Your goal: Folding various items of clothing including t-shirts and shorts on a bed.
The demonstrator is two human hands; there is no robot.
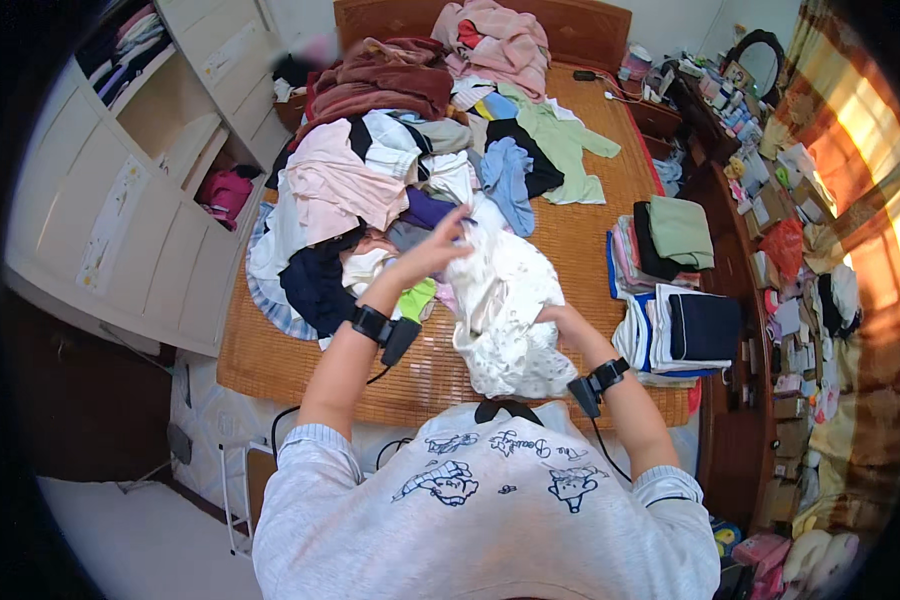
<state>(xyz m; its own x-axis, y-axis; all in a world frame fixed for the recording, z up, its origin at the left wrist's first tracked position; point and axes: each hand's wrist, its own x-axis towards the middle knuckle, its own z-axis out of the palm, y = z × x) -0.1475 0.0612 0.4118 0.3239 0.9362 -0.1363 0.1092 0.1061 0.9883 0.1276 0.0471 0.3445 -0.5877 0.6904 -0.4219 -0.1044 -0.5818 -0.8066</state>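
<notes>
A white garment with a small faint print lies crumpled on the bed mat in front of me. My left hand is over its upper left edge, fingers spread and apart. My right hand grips the garment's right side, with the thumb on top and the other fingers partly hidden by cloth. Just beyond the left hand lie a purple cloth and a light blue garment. A lime green piece shows beneath my left forearm.
A large heap of mixed clothes, with a pink shirt on it, covers the bed's left side. Folded stacks, including a green one and a dark one, sit at the right edge. A wardrobe stands left; a cluttered dresser stands right.
</notes>
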